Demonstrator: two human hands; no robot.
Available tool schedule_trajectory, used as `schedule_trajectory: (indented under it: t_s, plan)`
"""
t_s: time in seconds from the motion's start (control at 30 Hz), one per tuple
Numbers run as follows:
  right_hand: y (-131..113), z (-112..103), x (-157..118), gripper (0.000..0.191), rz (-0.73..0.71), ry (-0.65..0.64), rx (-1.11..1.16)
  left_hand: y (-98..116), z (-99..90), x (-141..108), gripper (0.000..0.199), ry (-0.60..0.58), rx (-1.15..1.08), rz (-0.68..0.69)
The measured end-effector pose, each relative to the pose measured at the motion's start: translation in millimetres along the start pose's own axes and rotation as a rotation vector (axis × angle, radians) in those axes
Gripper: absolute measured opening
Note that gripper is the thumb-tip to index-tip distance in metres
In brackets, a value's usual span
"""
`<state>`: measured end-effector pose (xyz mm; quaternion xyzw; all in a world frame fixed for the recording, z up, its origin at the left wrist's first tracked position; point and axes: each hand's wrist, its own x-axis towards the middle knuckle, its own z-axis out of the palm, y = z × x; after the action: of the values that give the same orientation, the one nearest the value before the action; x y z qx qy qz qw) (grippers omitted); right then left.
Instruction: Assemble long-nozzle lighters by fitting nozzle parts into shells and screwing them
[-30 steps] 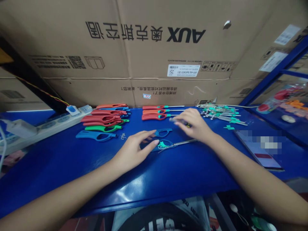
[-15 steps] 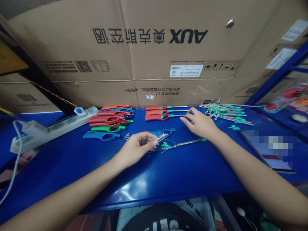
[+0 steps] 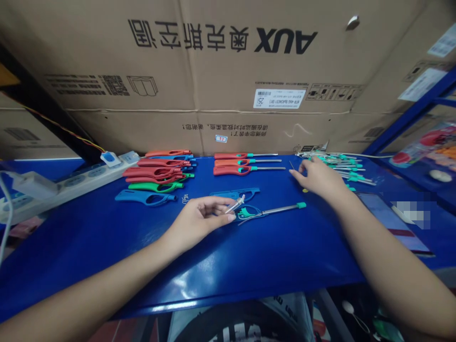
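Note:
My left hand (image 3: 206,213) is closed round a small clear tube with a metal end (image 3: 235,205), tilted up to the right. Just beyond and under its fingers lies an open blue lighter shell (image 3: 249,192). A metal lighter nozzle (image 3: 281,209) with a green tip and loose wires reaches right from there. My right hand (image 3: 322,178) hovers with bent fingers at the pile of metal tubes with green parts (image 3: 351,166). A thin dark tip shows beyond its thumb and a yellow bit (image 3: 305,190) below; the fingers hide what joins them.
Red, green and blue lighter shells (image 3: 153,173) lie stacked at left beside a white power strip (image 3: 92,175). Three lighters with metal nozzles (image 3: 233,166) lie at the back centre. Behind stands a cardboard box (image 3: 213,85). A phone-like flat device (image 3: 392,223) lies at right.
My right hand has moved right, from beside the nozzles of the three lighters to the pile of tubes, and the yellow bit moved with it. My left hand keeps the clear tube.

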<state>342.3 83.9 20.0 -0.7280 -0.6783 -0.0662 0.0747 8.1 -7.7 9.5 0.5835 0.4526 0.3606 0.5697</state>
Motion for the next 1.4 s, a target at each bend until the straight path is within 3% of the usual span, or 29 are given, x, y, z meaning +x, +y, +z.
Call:
schedule_trajectory:
  t_s: [0.07, 0.13, 0.23, 0.3, 0.47, 0.6, 0.73, 0.87, 0.93, 1.17, 1.4]
  plan:
    - [-10.8, -1.3, -5.6, 0.025, -0.169, 0.098, 0.191, -0.2, -0.3, 0.5, 0.038, 0.023, 0.03, 0.016]
    - [-28.2, -3.5, -17.7, 0.023, -0.425, 0.118, 0.435, -0.5, -0.6, 1.5, 0.036, 0.043, 0.03, 0.025]
    - [-57.6, -7.2, -45.9, 0.017, -0.781, -0.025, 0.624, -0.1, -1.4, 3.7, 0.037, 0.064, 0.014, 0.029]
    - [-73.0, -8.5, -64.8, 0.015, -0.867, -0.109, 0.562, 0.4, -2.2, 5.1, 0.039, 0.069, 0.002, 0.029]
    - [-86.8, -3.5, -85.1, 0.019, -1.043, -0.1, 0.289, -0.8, -2.1, 7.0, 0.035, 0.067, -0.046, 0.011]
    - [-86.0, 2.7, -80.4, 0.016, -0.986, -0.134, 0.484, -2.9, -0.7, 7.8, 0.033, 0.13, -0.125, -0.011]
    - [-85.0, 7.5, -73.2, 0.009, -0.758, -0.237, 0.863, -2.3, -0.6, 8.3, 0.043, 0.171, -0.114, 0.028]
    - [-83.4, 11.0, -64.8, 0.024, -0.444, -0.529, 1.128, -2.2, -1.4, 7.3, 0.034, 0.149, 0.052, 0.044]
    - [-82.5, 11.3, -60.6, 0.033, -0.359, -0.648, 1.23, -2.7, -1.7, 6.6, 0.036, 0.153, 0.117, 0.059]
    - [-82.4, 9.9, -55.5, 0.039, -0.339, -0.722, 1.323, -5.9, -1.2, 4.4, 0.037, 0.081, 0.087, 0.036]
    - [-81.5, 14.8, -62.3, 0.025, -0.443, -0.612, 1.199, -8.7, 2.5, 4.2, 0.038, 0.054, 0.1, -0.032]
